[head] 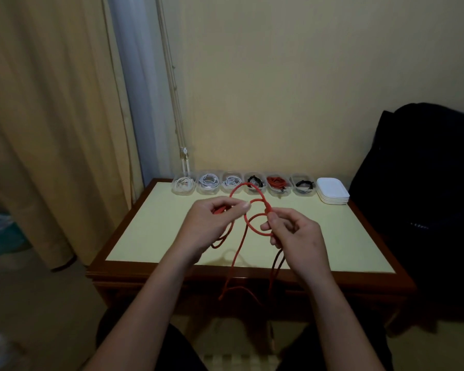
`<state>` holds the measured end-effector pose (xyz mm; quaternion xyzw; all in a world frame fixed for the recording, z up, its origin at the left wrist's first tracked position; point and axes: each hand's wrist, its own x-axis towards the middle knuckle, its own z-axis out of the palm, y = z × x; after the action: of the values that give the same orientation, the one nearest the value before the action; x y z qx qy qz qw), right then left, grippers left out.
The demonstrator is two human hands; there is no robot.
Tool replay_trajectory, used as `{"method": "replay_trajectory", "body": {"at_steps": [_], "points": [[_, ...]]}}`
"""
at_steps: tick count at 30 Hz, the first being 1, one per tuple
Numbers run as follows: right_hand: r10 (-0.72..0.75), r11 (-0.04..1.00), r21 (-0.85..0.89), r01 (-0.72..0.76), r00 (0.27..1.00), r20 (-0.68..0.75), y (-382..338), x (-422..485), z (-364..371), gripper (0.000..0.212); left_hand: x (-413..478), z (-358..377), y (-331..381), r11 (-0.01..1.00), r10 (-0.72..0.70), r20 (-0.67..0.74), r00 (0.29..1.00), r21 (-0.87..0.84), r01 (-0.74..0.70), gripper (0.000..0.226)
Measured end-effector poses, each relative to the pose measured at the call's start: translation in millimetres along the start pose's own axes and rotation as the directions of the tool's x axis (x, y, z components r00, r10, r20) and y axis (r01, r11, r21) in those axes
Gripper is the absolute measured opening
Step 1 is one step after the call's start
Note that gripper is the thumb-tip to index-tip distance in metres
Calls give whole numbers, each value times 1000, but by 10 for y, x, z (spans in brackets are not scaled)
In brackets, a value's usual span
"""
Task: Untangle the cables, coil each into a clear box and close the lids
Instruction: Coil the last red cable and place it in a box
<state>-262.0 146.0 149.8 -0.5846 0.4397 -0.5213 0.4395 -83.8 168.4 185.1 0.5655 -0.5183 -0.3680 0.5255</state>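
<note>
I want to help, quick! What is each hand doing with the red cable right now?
Left hand: closed, pinching the red cable.
Right hand: closed, pinching the same red cable where its loops cross.

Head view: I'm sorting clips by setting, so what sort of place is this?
Likely a room in a home: a small wooden table against a yellow wall, floor-length beige curtains on the left, a dark bag beside the table.
</note>
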Motion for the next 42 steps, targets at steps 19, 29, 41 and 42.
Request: {"method": "replay_trajectory", "body": {"at_steps": [19, 29, 41, 42], "points": [[15, 870, -489, 61, 988, 151, 132, 0, 4, 19, 46, 110, -121, 977, -44, 1, 999, 207, 43, 18], [-88, 816, -577, 20, 992, -90, 139, 8, 3, 9, 82, 80, -212, 910, 59, -86, 995, 415, -18, 18], [268, 937, 177, -301, 944, 191, -46, 7, -103, 33, 117, 27, -177, 943, 21, 4, 1000, 333, -22, 21], [267, 925, 211, -316, 935, 232, -49, 8, -115, 35, 118, 27, -178, 945, 18, 10, 1000, 327, -21, 21]]}}
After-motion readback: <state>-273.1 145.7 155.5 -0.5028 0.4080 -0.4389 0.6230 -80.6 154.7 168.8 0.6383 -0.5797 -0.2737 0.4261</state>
